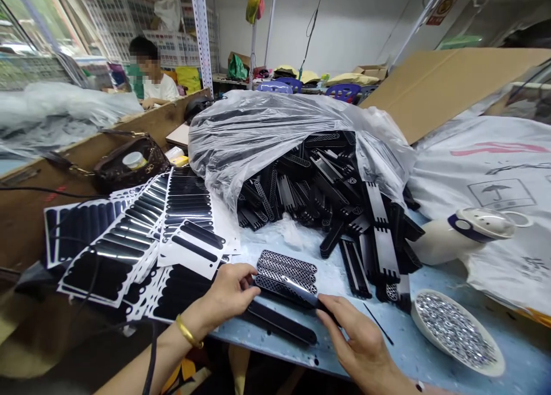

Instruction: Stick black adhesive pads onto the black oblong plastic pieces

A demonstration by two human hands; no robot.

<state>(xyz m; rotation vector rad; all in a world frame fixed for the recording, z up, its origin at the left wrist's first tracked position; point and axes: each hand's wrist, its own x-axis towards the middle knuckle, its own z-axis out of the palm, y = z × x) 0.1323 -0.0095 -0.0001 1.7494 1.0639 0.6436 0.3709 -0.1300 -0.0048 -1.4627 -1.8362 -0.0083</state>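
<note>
On the blue table, several black bars with a honeycomb pattern (pixel 286 263) lie side by side. Along their near side runs a glossy black strip (pixel 297 288). My left hand (pixel 232 291) pinches the left end of this strip, thumb and fingers closed. At its right end, my right hand (pixel 355 329) also has thumb and finger pressed together on it. A plain long black bar (pixel 282 322) lies flat nearer the table's front edge, between my forearms. Sheets of black adhesive strips (pixel 124 234) are spread to the left, and a smaller sheet (pixel 191 248) lies on top.
A clear plastic bag (pixel 267 116) spills many black plastic parts (pixel 318 182) behind my hands. At right are a bowl of small metal pieces (pixel 456 332), a white jug (pixel 460 234) and a white sack (pixel 495 177). A brown handbag (pixel 129 159) sits left; a person (pixel 157 79) sits beyond.
</note>
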